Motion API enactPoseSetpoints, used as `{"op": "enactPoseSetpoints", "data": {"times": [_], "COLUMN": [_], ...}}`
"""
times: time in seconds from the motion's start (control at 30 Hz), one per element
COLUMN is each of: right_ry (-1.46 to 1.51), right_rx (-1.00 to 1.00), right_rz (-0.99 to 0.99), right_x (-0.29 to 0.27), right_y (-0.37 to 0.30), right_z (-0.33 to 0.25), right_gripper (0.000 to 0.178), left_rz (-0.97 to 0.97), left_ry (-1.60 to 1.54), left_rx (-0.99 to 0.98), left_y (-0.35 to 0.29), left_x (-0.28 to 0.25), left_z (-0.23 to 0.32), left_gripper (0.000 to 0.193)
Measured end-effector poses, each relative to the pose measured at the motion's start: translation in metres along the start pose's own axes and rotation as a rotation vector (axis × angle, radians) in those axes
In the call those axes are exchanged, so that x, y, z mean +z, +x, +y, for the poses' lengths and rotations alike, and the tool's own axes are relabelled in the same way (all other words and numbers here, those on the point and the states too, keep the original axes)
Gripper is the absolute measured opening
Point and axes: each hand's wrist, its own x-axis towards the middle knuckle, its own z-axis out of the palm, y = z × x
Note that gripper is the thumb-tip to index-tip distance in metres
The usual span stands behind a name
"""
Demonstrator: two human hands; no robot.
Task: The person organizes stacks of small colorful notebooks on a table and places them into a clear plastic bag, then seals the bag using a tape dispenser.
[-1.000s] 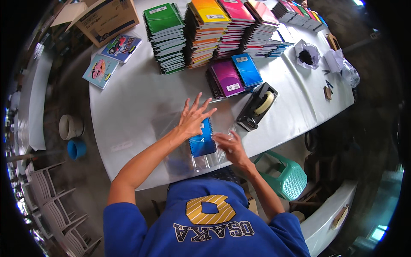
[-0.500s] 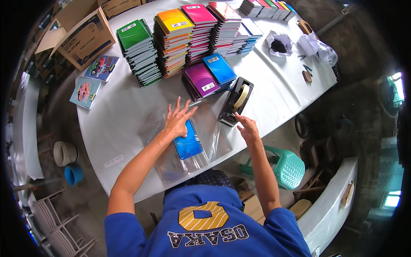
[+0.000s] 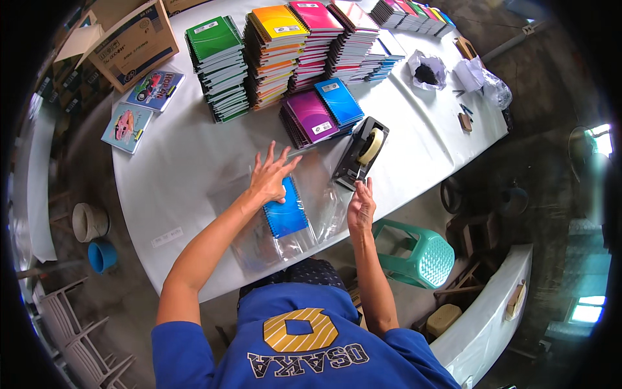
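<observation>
My left hand [image 3: 269,178] lies with fingers spread, its thumb side pressing on the upper left of a blue spiral notebook [image 3: 286,211]. The notebook rests on a clear plastic sheet [image 3: 249,246] near the table's front edge; whether the plastic also covers it, I cannot tell. Beside the near end of a black tape dispenser [image 3: 343,170], my right hand [image 3: 361,207] is raised with its fingers drawn together. Anything pinched there is too small to make out. A roll of pale tape [image 3: 371,146] sits in the dispenser.
Behind stand tall stacks of green [image 3: 214,35], yellow [image 3: 277,23] and pink notebooks [image 3: 315,16]. Purple [image 3: 311,117] and blue notebooks [image 3: 339,100] lie nearer. Two picture-covered books [image 3: 126,128] lie left by a cardboard box [image 3: 133,48]. A green stool [image 3: 421,256] stands right of the table [image 3: 175,194].
My right hand has drawn in toward the dispenser's near end, and its spread fingers have come together. My left hand stays on the notebook. The view has shifted slightly.
</observation>
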Motion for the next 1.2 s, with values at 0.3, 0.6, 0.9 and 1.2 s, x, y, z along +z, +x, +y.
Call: {"op": "enactPoseSetpoints", "data": {"times": [0.3,0.6,0.9,1.2], "right_ry": [-1.788,-1.632,-2.233,-2.341], "right_rx": [-0.448,0.247,-0.04,-0.021], "right_rz": [0.093,-1.098,-1.032,-1.213], "right_x": [0.017,0.137,0.147,0.148], "right_y": [-0.009,-0.037,-0.038,-0.016], "right_z": [-0.043,0.006,0.046,0.037], "right_gripper": [0.012,0.03,0.03,0.061], "left_rz": [-0.028,-0.042,0.018,0.019], "left_ry": [-0.083,-0.163,-0.15,-0.12], "left_rx": [-0.024,-0.044,-0.029,-0.053], "left_y": [-0.001,0.006,0.002,-0.012], "left_x": [-0.001,0.001,0.008,-0.001], "left_z": [-0.014,-0.023,-0.025,-0.019], "left_gripper": [0.126,0.132,0.132,0.128]}}
